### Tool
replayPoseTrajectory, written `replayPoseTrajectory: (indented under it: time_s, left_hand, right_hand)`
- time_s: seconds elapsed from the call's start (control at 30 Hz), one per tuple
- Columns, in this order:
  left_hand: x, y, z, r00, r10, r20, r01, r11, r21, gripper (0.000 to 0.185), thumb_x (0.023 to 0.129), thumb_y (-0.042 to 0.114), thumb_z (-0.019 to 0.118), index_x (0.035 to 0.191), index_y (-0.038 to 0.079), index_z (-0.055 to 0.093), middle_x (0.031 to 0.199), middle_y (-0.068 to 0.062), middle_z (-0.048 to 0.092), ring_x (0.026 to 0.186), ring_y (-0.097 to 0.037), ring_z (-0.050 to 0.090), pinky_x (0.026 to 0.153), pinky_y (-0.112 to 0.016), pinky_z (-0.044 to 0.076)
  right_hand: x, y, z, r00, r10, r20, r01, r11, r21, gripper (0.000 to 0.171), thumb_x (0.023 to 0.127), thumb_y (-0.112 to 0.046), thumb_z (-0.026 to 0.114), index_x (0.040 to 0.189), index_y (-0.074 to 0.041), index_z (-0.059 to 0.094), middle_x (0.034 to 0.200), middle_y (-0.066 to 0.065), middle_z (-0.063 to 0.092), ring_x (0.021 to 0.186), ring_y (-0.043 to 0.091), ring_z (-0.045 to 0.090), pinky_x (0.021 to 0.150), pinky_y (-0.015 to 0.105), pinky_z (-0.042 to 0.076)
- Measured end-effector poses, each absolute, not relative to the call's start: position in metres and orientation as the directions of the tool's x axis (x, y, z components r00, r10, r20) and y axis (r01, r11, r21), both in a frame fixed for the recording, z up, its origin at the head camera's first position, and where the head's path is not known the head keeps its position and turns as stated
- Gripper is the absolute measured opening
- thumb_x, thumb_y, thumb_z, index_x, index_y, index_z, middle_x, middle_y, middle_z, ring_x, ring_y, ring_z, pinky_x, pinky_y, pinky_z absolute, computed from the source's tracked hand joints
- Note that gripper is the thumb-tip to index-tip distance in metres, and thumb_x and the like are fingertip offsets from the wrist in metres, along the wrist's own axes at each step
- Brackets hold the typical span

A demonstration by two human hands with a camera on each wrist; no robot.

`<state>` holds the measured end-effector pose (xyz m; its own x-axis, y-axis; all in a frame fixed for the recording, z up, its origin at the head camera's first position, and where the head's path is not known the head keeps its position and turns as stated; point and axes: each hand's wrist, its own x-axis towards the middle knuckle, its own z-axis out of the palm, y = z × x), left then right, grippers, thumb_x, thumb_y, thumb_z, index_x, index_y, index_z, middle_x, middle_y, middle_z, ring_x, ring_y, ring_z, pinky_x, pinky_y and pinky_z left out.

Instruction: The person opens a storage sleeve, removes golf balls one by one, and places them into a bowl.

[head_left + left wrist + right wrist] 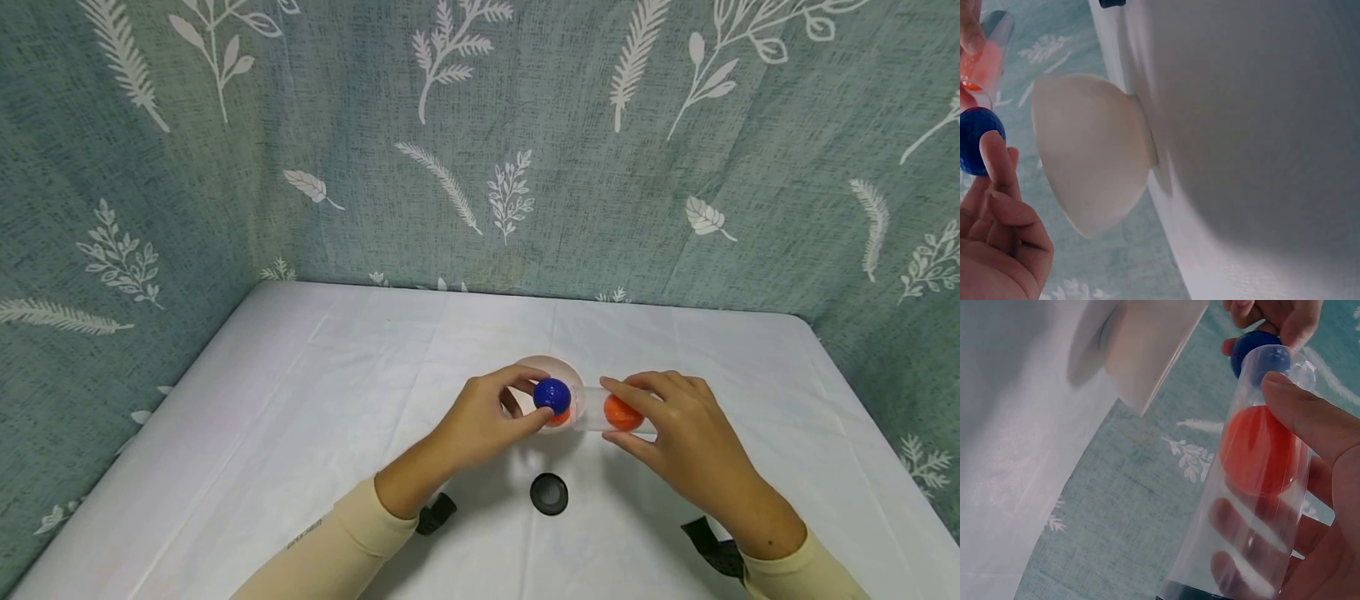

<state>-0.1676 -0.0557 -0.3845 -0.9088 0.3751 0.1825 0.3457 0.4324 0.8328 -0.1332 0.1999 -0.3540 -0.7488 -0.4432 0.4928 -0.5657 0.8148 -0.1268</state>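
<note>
Blue ball [552, 395], pinched between thumb and fingers of the left grip [487, 417], sits in the air above the bowl [1085, 150], about midway between the table's [337, 400] side edges and toward its far edge. The right grip [678, 425] is closed round the clear tube [1247, 519], its mouth turned to the blue ball and an orange ball [623, 412] inside. I judge the step in hand to be working the blue ball at that mouth, so I'd hold the tube close to level, lest the orange ball roll out, and squeeze lightly, since the wall looks thin. I'd line the blue ball up with the tube's axis and hold it by its sides, fingertips clear of the rim. From the head view alone I get a second orange ball [559, 418] in the bowl, and the black cap [549, 494] lying nearer me on the table. My left wrist view hides the bowl's inside but shows its foot on the table and the tube well above. Only my right wrist view shows the tube's dark far end; there the blue ball overlaps the rim, and I can't tell whether they touch.
</note>
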Motion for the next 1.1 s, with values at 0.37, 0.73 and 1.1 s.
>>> replayPoseTrajectory:
  time_s: [0.37, 0.73, 1.1]
  left_hand:
    - [-0.177, -0.059, -0.390, -0.914, 0.373, 0.159, 0.348, 0.520, 0.780, 0.039, 0.086, 0.025, 0.079, 0.123, 0.017, 0.067, 0.099, 0.002, 0.072, 0.063, -0.008, 0.058, 0.058, -0.022, 0.050]
    - [-0.179, -0.060, -0.391, -0.912, 0.401, 0.080, 0.332, 0.614, 0.716, 0.040, 0.086, 0.029, 0.079, 0.121, 0.017, 0.067, 0.100, 0.002, 0.073, 0.058, -0.006, 0.054, 0.054, -0.021, 0.046]
    - [-0.180, -0.060, -0.397, -0.915, 0.403, 0.017, 0.301, 0.656, 0.692, 0.038, 0.086, 0.034, 0.079, 0.119, 0.020, 0.069, 0.099, 0.001, 0.074, 0.061, -0.008, 0.053, 0.057, -0.023, 0.043]
  right_hand:
    - [-0.133, 0.200, -0.354, -0.760, -0.440, 0.478, -0.558, 0.819, -0.132, 0.066, 0.065, -0.031, 0.094, 0.125, -0.016, 0.071, 0.103, 0.009, 0.070, 0.097, 0.029, 0.064, 0.088, 0.052, 0.047]
    - [-0.133, 0.199, -0.352, -0.761, -0.437, 0.479, -0.557, 0.819, -0.138, 0.066, 0.065, -0.032, 0.094, 0.125, -0.017, 0.071, 0.104, 0.008, 0.071, 0.098, 0.028, 0.064, 0.089, 0.052, 0.047]
    - [-0.132, 0.199, -0.353, -0.755, -0.444, 0.483, -0.565, 0.814, -0.135, 0.065, 0.065, -0.033, 0.093, 0.124, -0.017, 0.071, 0.103, 0.008, 0.070, 0.097, 0.027, 0.064, 0.087, 0.049, 0.047]
